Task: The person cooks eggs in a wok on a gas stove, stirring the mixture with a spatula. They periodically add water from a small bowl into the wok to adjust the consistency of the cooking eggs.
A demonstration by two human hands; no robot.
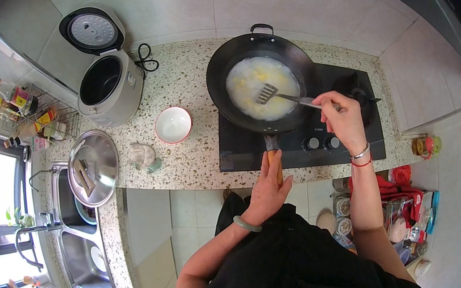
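Spatula (294,98), slotted grey metal, is slanting up-left from the tightly gripping right hand (342,115), its head lying over cloudy yellow-white liquid (252,74) inside the round black wok (218,79); farther off, the left hand (268,193) is clasping the wok's brown wooden handle (272,153)!

Wok (219,85) on stove (232,154), bowl (174,124) left of wok

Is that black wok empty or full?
The wok is partly filled: whitish, yellow-patched liquid covers its bottom, with its black sides bare above.
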